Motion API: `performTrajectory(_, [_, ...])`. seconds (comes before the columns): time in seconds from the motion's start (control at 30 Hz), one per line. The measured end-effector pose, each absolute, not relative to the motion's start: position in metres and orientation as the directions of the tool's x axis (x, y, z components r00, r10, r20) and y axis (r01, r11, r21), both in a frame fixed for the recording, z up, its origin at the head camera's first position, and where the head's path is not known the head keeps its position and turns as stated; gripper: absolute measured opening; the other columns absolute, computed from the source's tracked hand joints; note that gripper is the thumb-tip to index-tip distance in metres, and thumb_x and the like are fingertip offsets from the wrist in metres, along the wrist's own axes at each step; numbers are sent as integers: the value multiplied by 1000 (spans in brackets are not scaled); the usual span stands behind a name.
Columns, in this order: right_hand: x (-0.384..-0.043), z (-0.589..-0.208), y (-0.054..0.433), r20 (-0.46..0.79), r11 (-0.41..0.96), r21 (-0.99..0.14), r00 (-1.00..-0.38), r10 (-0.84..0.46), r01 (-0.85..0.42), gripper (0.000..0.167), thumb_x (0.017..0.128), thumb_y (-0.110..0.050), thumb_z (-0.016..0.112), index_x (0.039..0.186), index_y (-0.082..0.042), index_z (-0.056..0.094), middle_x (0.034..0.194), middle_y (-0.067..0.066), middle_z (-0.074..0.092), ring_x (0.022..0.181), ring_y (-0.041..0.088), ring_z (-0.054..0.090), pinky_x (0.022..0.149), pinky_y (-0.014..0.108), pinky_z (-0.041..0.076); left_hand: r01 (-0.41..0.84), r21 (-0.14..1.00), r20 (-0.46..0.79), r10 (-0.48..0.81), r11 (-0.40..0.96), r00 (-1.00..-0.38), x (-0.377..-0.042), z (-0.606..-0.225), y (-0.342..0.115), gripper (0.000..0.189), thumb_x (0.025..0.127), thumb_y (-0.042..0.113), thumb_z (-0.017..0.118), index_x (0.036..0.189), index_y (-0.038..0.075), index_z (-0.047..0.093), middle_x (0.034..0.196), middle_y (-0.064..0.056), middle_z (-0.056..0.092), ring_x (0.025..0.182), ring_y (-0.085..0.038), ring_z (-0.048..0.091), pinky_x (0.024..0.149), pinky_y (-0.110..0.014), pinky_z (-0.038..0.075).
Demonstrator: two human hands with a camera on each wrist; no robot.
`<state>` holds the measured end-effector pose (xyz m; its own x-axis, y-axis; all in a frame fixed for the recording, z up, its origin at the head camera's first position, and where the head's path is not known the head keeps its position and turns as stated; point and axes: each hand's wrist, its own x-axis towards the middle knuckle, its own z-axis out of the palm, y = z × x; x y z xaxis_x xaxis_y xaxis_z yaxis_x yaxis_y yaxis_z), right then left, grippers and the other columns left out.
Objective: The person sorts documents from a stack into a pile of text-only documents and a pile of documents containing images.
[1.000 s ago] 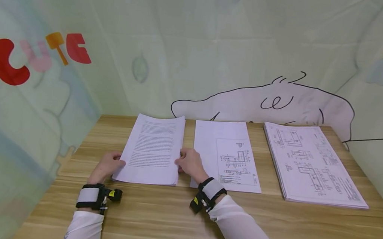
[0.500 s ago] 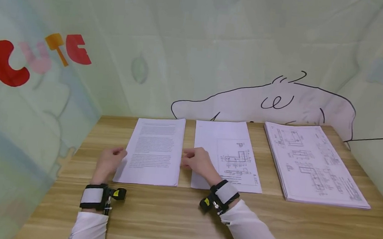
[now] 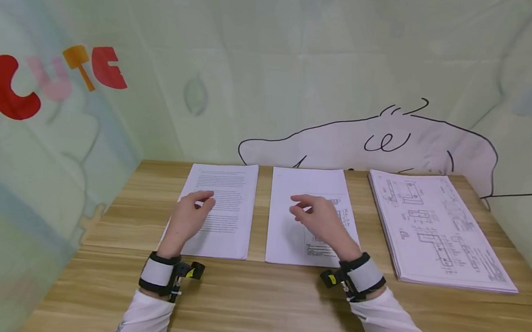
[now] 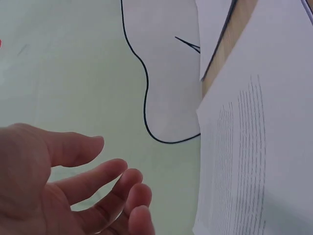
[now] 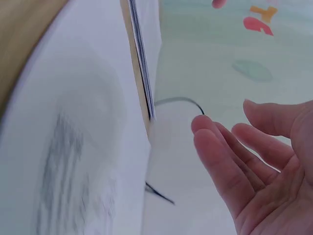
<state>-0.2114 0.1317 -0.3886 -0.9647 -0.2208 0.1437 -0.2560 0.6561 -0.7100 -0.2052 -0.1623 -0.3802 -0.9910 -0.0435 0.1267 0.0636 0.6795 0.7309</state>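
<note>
My left hand [image 3: 189,217] hangs over the stack of text pages [image 3: 222,241] at the left, its fingers loosely bent and nothing in them. In the left wrist view the thumb and fingertips stand apart above the printed text. To the right, my right hand [image 3: 320,217] hovers over the middle paper [image 3: 285,240], which bears a small technical drawing partly covered by that hand. The right wrist view shows the relaxed fingers [image 5: 220,161] holding nothing. The text pages lie squared up, with their edges nearly even.
A thicker stack of drawing sheets [image 3: 429,231] lies at the right of the wooden table [image 3: 255,306]. Narrow strips of wood separate the papers. Behind the table's far edge hangs a printed cloth backdrop [image 3: 264,72] with cartoon outlines and coloured letters.
Both hands let go of the text stack's side edges. The left hand rose rightward over the text pages, and the right hand moved right over the middle paper. The text pages look more even.
</note>
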Motion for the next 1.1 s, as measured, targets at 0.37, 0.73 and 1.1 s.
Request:
performTrajectory(0.37, [-201, -377, 202, 104, 853, -454, -966, -238, -259, 41, 89, -27, 57, 124, -6, 55, 105, 14, 64, 91, 26, 61, 70, 38, 49, 219, 707, 214, 91, 672, -973, -201, -387, -108, 30, 89, 23, 56, 114, 8, 63, 101, -5, 62, 83, -18, 56, 67, -30, 44])
performTrajectory(0.73, [-190, -368, 263, 84, 911, -359, -979, -187, -205, 52, 89, -34, 55, 129, -1, 48, 124, 26, 51, 105, 37, 52, 77, 48, 43, 308, 698, 167, 271, 646, -948, -208, -394, -53, 36, 91, 26, 53, 122, 9, 57, 114, -8, 58, 94, -18, 58, 73, -30, 47])
performTrajectory(1.1, [-187, -374, 318, 33, 923, -381, -999, -42, -51, 81, 85, -53, 54, 140, 2, 29, 136, 33, 32, 121, 51, 30, 91, 61, 30, 354, 736, 158, 363, 576, -918, -210, -398, 0, 40, 92, 27, 52, 130, 14, 50, 120, -4, 55, 95, -12, 55, 72, -22, 45])
